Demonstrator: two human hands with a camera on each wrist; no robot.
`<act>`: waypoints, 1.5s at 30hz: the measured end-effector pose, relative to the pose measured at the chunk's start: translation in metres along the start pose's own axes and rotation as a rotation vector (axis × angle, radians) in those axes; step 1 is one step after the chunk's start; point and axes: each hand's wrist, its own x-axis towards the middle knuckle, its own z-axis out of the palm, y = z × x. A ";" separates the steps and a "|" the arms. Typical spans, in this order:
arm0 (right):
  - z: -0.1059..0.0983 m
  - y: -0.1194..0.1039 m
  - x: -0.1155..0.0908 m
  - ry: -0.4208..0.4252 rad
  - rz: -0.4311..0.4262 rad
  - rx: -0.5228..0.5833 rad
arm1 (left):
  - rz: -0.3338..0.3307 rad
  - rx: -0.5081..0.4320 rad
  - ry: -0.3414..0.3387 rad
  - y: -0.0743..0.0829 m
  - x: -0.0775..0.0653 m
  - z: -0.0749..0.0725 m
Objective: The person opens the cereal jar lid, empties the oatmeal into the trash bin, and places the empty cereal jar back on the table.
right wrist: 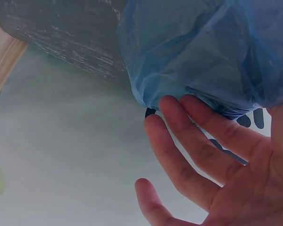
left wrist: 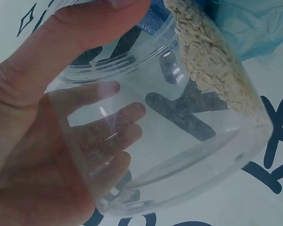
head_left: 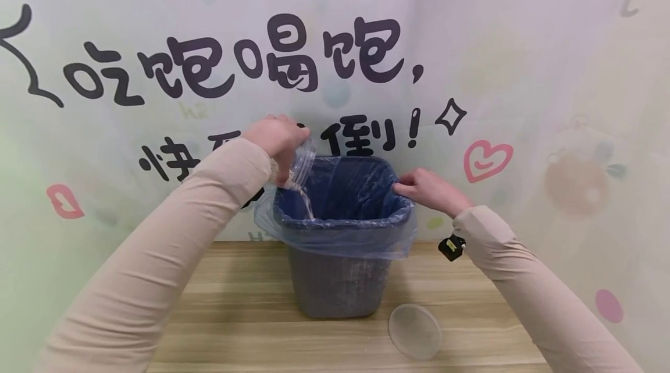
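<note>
My left hand (head_left: 277,139) grips a clear plastic jar (head_left: 302,166), tipped over the left side of a grey trash bin (head_left: 337,288). Pale flakes that look like oats (head_left: 308,205) fall from its mouth into the bin. In the left wrist view the thumb lies near the jar's threaded neck and the fingers wrap behind; more oats (left wrist: 210,56) lie along the lower wall. A blue plastic liner (head_left: 342,240) is folded over the bin's rim. At the right rim my right hand (head_left: 431,191) holds the bin's edge through the liner, thumb on top and fingers outside.
A round translucent lid (head_left: 415,332) lies on the wooden table (head_left: 235,297), right of the bin's base. Close behind the bin hangs a pale cloth backdrop (head_left: 523,70) with black lettering and coloured shapes.
</note>
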 end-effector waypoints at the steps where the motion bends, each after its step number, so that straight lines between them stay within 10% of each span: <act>1: 0.000 0.000 0.001 0.001 -0.001 0.000 | 0.004 -0.001 0.000 -0.001 0.000 0.000; 45: 0.001 0.002 0.001 -0.010 0.022 0.039 | -0.016 0.011 0.025 -0.007 -0.007 -0.002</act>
